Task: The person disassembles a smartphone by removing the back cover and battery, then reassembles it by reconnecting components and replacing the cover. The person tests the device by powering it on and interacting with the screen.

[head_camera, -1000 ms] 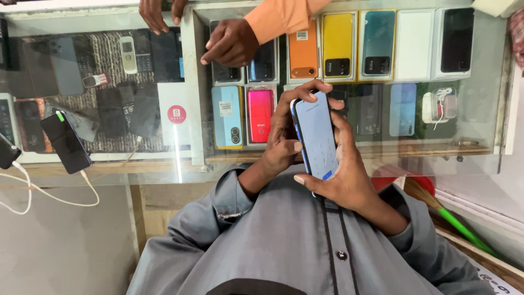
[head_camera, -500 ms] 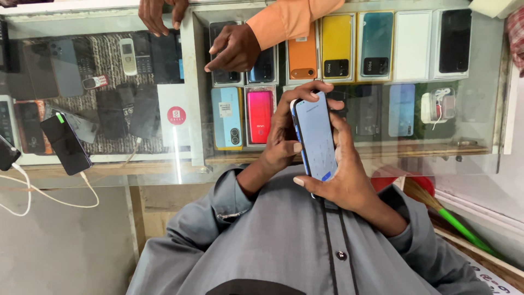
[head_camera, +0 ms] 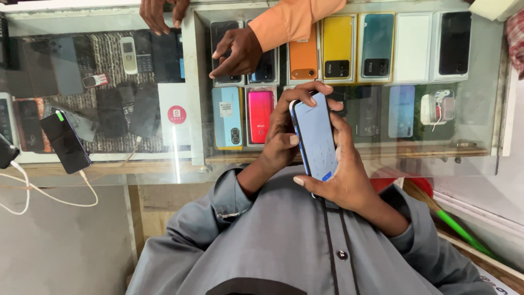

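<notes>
Both my hands hold a blue smartphone (head_camera: 315, 136) upright in front of my grey shirt, its lit screen facing me. My left hand (head_camera: 279, 139) grips its left edge, fingers curled over the top. My right hand (head_camera: 345, 183) cradles the right side and bottom, with the thumb near the lower screen. Beyond the phone is a glass display counter (head_camera: 191, 93) filled with phones and boxes.
Another person in an orange sleeve rests one hand (head_camera: 237, 52) on the glass, pointing down, and a second hand (head_camera: 161, 12) at the far edge. A black phone (head_camera: 65, 142) with a white cable (head_camera: 49, 196) lies at the left. A green-handled broom (head_camera: 464, 235) leans at the right.
The other person's pointing hand has shifted slightly on the glass. My hands and the blue smartphone have stayed nearly still.
</notes>
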